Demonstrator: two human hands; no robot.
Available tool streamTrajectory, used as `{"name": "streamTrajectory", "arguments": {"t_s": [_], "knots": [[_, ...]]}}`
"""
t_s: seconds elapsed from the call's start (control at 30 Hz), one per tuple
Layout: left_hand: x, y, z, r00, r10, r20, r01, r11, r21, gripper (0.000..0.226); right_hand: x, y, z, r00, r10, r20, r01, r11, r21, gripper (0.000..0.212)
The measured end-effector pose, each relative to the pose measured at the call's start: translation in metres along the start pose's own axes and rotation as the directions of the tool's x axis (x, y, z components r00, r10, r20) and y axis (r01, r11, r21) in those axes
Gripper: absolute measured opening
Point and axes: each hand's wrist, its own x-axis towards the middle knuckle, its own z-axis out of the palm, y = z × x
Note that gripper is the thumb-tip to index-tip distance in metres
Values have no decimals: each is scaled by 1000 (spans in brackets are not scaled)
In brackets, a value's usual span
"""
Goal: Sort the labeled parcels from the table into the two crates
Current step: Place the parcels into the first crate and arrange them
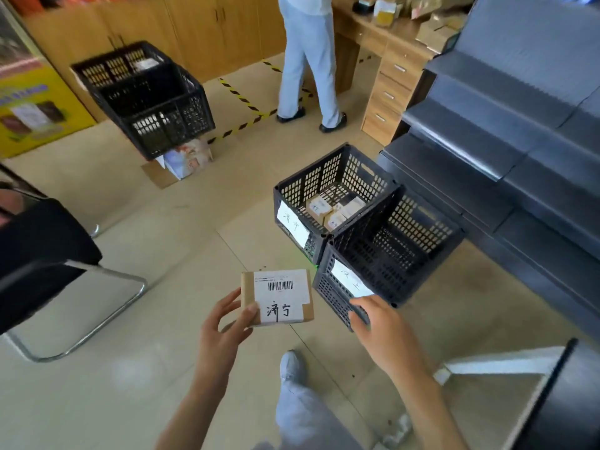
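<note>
Left hand (227, 323) gripping a small cardboard parcel (277, 297) by its left edge, thumb on top beside the white label, fingers curled underneath. Parcel held in the air above the tiled floor (130, 368), label up, barcode and handwritten characters facing the camera. Right hand (378, 326) released, fingers loosely bent, holding nothing, hovering over the near corner of the nearer crate; touching or not, cannot tell.

Two black perforated crates on the floor just ahead, touching at a corner. Farther crate (328, 196) with a white handwritten tag on its front wall and several small labeled boxes (334, 211) lying inside. Nearer crate (383, 258) also tagged, nothing visible within. Parcel just left of the nearer crate, apart from it.

Dark padded seating (506, 125) close behind and to the right of both crates. Black chair with a chrome tube frame (48, 261) at the left. Another black crate (146, 95), larger, propped on cardboard further back, near yellow-and-black tape on the floor. Second person in pale trousers (308, 60) standing at a wooden counter (389, 60) loaded with cartons at the far wall. Own pale trouser leg and shoe (292, 368) directly below the parcel, between the two forearms. White-edged dark counter (519, 368) at lower right.
</note>
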Motion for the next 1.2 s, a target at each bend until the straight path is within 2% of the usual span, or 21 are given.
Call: {"name": "streamTrajectory", "arguments": {"t_s": [0.33,0.47,0.8,1.07,1.2], "knots": [[150,69,14,999,-11,46,8,998,59,43,140,-49,-5,996,95,-6,-93,990,103,24],[220,88,15,996,-33,89,24,995,101,54,187,-72,6,987,162,1,-161,979,121,23],[371,119,46,947,-99,305,38,979,199,47,271,-113,17,920,392,11,-389,911,138,24],[457,126,126,909,-159,385,50,959,278,40,324,-84,14,864,504,-4,-496,851,172,25],[497,117,178,900,-142,412,-5,942,336,40,360,-49,13,846,532,22,-526,828,197,28]]}}
